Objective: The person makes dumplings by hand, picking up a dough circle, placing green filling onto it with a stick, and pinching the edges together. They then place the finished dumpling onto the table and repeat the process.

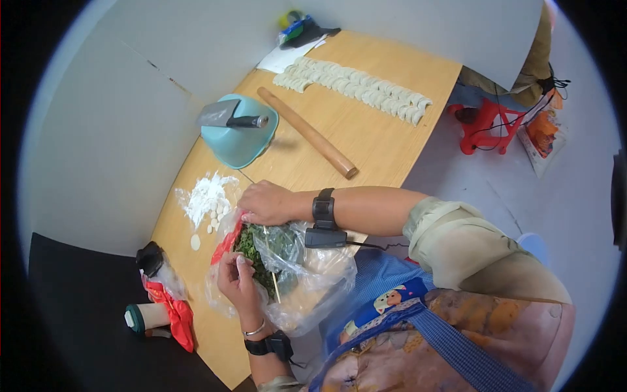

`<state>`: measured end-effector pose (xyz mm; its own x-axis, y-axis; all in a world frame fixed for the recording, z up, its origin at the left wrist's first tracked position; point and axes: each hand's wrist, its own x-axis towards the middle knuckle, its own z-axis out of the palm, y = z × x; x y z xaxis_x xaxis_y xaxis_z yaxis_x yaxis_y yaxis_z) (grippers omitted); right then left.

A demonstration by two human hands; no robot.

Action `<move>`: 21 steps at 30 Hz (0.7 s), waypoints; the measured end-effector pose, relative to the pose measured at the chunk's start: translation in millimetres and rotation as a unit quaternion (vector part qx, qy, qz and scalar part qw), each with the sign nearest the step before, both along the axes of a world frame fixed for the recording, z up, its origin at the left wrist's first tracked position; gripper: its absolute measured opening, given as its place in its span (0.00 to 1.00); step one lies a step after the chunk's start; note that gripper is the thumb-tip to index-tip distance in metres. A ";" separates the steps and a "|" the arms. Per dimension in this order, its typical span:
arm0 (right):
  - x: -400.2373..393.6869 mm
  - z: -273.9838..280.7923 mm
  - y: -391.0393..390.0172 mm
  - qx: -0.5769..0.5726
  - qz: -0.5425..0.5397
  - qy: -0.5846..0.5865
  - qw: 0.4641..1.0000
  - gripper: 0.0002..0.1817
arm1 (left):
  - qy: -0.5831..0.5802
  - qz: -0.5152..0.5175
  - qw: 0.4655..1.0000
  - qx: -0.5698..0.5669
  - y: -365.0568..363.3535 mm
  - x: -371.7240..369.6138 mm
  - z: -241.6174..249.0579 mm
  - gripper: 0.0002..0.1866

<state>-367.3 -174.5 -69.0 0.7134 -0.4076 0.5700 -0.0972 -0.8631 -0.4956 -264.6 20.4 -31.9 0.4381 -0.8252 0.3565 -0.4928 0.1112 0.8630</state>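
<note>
Your right hand comes in from the right side of the frame and is closed on the red edge of a clear plastic bag, thumb and fingers pinched together. Your left hand reaches up from the bottom, fingers curled and thumb raised, at the same bag's near-left edge; you have it against the plastic, but I cannot tell whether it grips the film. The bag sits at the centre-bottom of the frame, on the table edge nearest you, with chopped greens showing between your hands and a thin pale stick lying over the contents.

Just beyond the bag, left of centre, you have a heap of white powder, with small dough pieces at its lower edge and a round flat dough disc beside them. Farther up, a cleaver lies across a teal basin. A wooden rolling pin lies diagonally to the basin's right. Toward the upper right of the tabletop, pale folded dumplings are set out in close rows. At lower left, red plastic lies against a green-lidded container.
</note>
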 end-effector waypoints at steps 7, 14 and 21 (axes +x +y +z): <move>2.9 1.9 -6.3 0.034 0.060 0.025 0.997 0.13 | -0.247 0.017 0.968 -0.039 3.0 29.9 43.6 0.05; 1.7 6.0 -2.4 -0.020 0.039 0.063 0.997 0.17 | -0.168 0.132 0.975 -0.054 -36.2 144.9 104.5 0.08; 2.5 4.4 -4.3 -0.018 0.033 0.075 0.996 0.17 | -0.147 0.118 0.932 0.310 -66.3 228.5 32.4 0.14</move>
<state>-364.7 -178.8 -64.7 0.8163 -0.3372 0.4689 -0.1094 -0.8874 -0.4477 -36.1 -46.0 0.5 0.5915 -0.8060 -0.0239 -0.6659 -0.5049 0.5492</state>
